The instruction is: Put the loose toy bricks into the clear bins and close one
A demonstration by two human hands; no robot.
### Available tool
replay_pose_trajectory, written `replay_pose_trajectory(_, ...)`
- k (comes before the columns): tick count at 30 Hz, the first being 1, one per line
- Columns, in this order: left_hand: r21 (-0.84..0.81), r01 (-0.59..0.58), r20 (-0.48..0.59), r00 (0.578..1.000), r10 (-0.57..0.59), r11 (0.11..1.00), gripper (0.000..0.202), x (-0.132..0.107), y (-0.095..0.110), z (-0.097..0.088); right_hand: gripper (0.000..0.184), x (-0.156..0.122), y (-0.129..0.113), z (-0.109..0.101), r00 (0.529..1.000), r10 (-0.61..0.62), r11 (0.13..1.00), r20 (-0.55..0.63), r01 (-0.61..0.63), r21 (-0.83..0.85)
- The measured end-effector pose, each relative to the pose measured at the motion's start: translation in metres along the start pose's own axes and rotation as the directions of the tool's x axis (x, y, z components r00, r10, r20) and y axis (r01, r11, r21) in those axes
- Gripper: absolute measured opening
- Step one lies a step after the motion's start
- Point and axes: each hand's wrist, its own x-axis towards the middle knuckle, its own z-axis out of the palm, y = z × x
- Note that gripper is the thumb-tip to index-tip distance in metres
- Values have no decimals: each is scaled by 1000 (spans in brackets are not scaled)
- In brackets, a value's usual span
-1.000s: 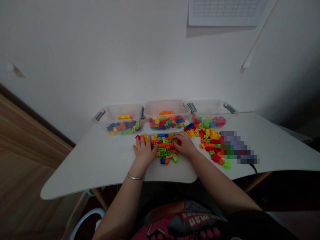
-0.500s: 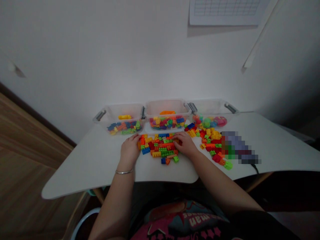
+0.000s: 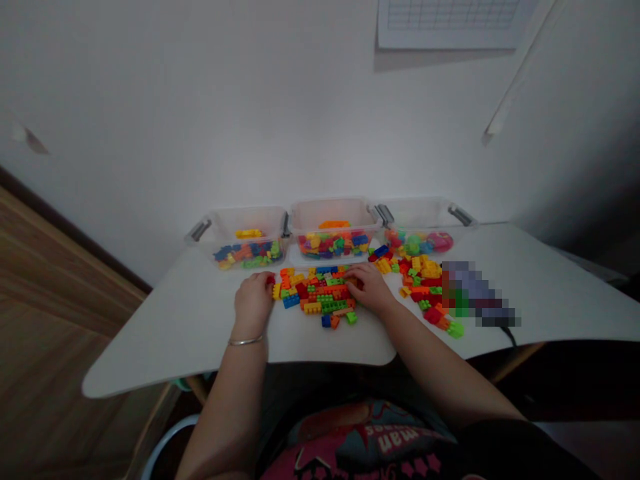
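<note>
A blurred, pixelated patch [image 3: 475,293] hides part of a loose heap of multicoloured plastic bricks [image 3: 423,287] on the right, and a black cable [image 3: 509,335] runs off the table there. Three clear plastic tubs stand along the far edge: the left tub [image 3: 240,257] holds blue, orange, green and yellow bricks, the middle tub [image 3: 333,230] mixed bricks, and the right tub [image 3: 425,230] rounded pink and green pieces. A spread pile of interlocking plastic bricks [image 3: 315,293] lies nearer, between the hands. The left hand [image 3: 254,301] curls with its fingertips on a red brick [image 3: 271,280]; the right hand [image 3: 367,290] curves over the pile's right edge. Whether either grips, I cannot tell. All this rests on a white table [image 3: 200,320], before a white wall [image 3: 250,120] with a paper chart [image 3: 450,20].
</note>
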Motion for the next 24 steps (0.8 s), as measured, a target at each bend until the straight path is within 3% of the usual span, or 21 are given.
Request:
replay_pose_trajectory(6, -120, 30, -70, 997, -38, 992, 37, 3, -3, 5, 14, 0, 2, 2, 999, -24, 1000, -23, 24, -6)
replay_pose_trajectory(11, -369, -97, -175, 984, 33, 925, 32, 6, 1, 4, 13, 0, 2, 2, 999, -25, 1000, -24, 25, 0)
replay_pose_trajectory(16, -466, -266, -280, 949, 145, 844, 25, 3, 30, -11, 14, 0, 2, 2, 999, -35, 999, -23, 35, 6)
replay_pose_trajectory(21, -634, -328, -418, 907, 46, 700, 22, 17, 64, -29, 13, 0, 2, 1, 999, -28, 1000, -21, 28, 6)
replay_pose_trajectory(24, -639, -359, -509, 860, -23, 681, 24, 37, 76, -37, 13, 0, 1, 0, 1000, -18, 1000, -21, 18, 7)
